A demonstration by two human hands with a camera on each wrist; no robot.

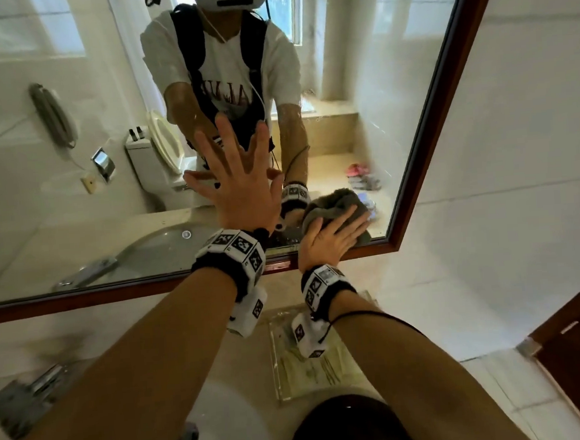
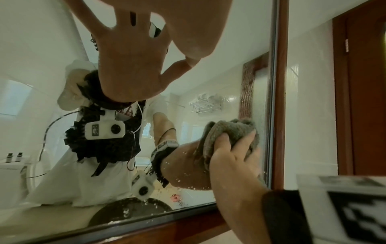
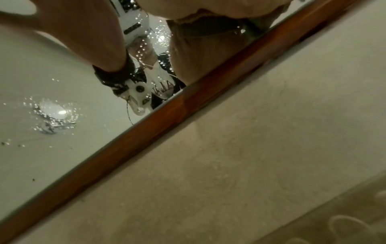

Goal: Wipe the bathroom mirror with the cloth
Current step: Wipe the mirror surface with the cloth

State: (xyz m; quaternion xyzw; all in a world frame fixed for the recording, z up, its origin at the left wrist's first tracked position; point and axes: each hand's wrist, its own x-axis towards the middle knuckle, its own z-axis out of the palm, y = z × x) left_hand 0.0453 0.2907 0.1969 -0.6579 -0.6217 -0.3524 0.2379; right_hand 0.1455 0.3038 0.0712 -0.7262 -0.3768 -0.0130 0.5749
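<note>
Head view shows me my left hand (image 1: 242, 188) spread flat on the mirror (image 1: 72, 166) glass, while my right hand (image 1: 331, 237) clutches the grey cloth (image 2: 236, 130) against the mirror's lower right corner.

Left hand (image 1: 242, 188) spread flat, arm outstretched; right hand (image 1: 331, 237) lower, its grip bunching the cloth (image 2: 240, 130).

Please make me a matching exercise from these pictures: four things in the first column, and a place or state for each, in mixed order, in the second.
1 left hand
2 right hand
3 cloth
4 mirror frame

A brown wood
B grey-brown, bunched near the frame's lower right corner
C flat on the mirror, fingers spread
D grips the cloth

Pairs: 1-C; 2-D; 3-B; 4-A
</note>
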